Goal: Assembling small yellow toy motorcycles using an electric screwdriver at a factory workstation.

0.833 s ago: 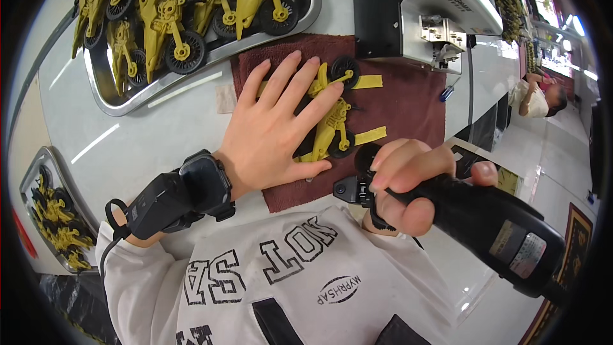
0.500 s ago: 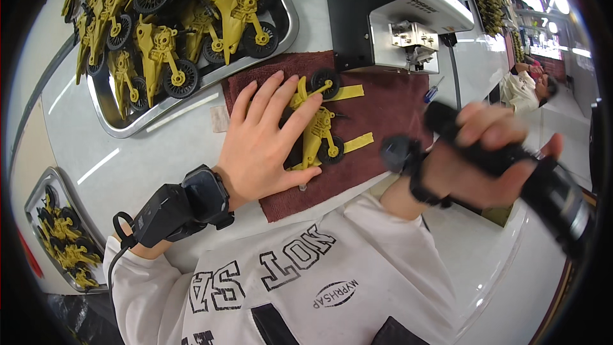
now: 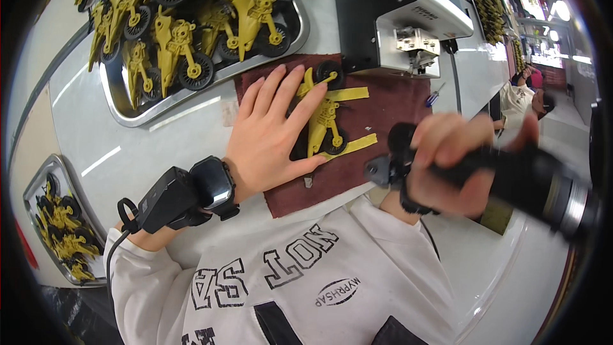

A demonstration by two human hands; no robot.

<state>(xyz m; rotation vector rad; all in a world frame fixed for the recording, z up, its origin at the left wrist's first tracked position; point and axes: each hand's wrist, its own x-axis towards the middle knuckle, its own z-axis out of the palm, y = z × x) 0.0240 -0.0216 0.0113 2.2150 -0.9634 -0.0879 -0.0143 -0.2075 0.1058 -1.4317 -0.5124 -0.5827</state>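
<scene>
My left hand (image 3: 265,131) lies flat with spread fingers on a maroon cloth (image 3: 402,115). Its index finger and thumb touch a yellow toy motorcycle (image 3: 324,115) with black wheels, lying on its side; the palm hides part of it. Strips of yellow tape (image 3: 354,145) lie beside the motorcycle's wheels. To the right, raised above the table, my right hand (image 3: 453,172) is closed around a black electric screwdriver (image 3: 523,182) with a silver band. Motion blurs this tool, and its tip is not clear.
A metal tray (image 3: 211,83) heaped with yellow motorcycles stands at far left; a smaller tray (image 3: 98,252) sits near left. Beyond the cloth stands a black-and-silver machine (image 3: 364,19). A small blue-handled tool (image 3: 434,97) lies right of the cloth. Another person (image 3: 518,99) is at far right.
My right hand has moved a little left and nearer with the electric screwdriver. The left hand stays spread at the motorcycle, while the whole view has shifted slightly.
</scene>
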